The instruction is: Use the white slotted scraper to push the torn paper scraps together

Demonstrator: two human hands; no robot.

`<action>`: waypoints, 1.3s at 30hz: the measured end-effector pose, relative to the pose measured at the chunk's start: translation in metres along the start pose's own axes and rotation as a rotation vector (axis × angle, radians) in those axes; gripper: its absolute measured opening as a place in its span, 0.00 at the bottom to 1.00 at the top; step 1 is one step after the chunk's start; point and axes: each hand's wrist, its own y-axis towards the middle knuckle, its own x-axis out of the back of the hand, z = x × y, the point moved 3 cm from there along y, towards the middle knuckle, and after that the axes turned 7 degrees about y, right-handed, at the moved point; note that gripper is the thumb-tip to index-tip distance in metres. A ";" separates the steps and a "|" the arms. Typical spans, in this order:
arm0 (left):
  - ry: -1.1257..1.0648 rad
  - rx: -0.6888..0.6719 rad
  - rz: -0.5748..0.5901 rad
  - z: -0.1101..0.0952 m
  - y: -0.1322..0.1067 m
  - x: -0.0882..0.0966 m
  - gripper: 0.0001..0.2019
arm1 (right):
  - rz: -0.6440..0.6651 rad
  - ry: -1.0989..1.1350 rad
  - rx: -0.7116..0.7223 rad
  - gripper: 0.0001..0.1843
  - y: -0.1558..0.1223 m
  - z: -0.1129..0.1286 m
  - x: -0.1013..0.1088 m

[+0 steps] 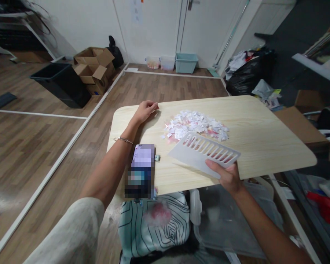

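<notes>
A heap of small white and pink paper scraps point(196, 125) lies in the middle of a light wooden table point(264, 139). My right hand point(227, 176) is closed on the near edge of a white slotted plastic scraper point(205, 151), held just on the near side of the heap. My left hand point(146, 110) rests on the table's far left part, fingers loosely curled, holding nothing, a hand's width left of the scraps. A phone point(140, 170) lies at the table's near edge beside my left forearm.
A patterned cushion point(154, 220) sits below the table's near edge. On the floor stand a black bin point(62, 82), cardboard boxes point(95, 68), a teal tub point(186, 62) by the wall and black rubbish bags point(247, 75). Clutter lies at the right.
</notes>
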 end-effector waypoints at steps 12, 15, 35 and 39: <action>-0.162 0.114 0.142 0.000 -0.041 0.007 0.15 | -0.392 0.144 0.134 0.20 -0.014 0.007 0.025; -0.179 0.120 0.133 -0.002 -0.041 0.007 0.14 | -0.432 0.162 0.154 0.20 -0.011 0.001 0.024; -0.056 0.041 0.127 0.001 -0.038 0.003 0.18 | -0.276 0.081 0.004 0.16 -0.015 -0.021 0.038; -0.027 0.022 0.137 0.004 -0.038 0.001 0.18 | -0.272 0.081 0.003 0.16 -0.015 -0.024 0.041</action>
